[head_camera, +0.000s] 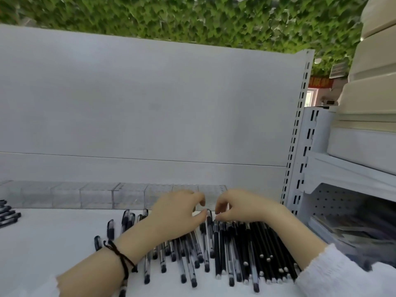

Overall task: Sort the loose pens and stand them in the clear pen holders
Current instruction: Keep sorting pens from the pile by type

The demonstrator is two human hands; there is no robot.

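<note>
Toward the back edge of the shelf, the left hand and right hand are held knuckles-up over the loose pens, with fingers curled and tips meeting at one pen cap. Whether it is pinched cannot be told. Slim barrels, black or clear, are fanned beneath the wrists. The clear pen holders — boxy, glassy — are lined up behind, partly hidden by the hands.

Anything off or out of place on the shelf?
Nothing damaged or spilled. One oddity: a few stray pens lie at the far left edge, apart from the main pen pile. The clear pen holders behind look empty.
</note>
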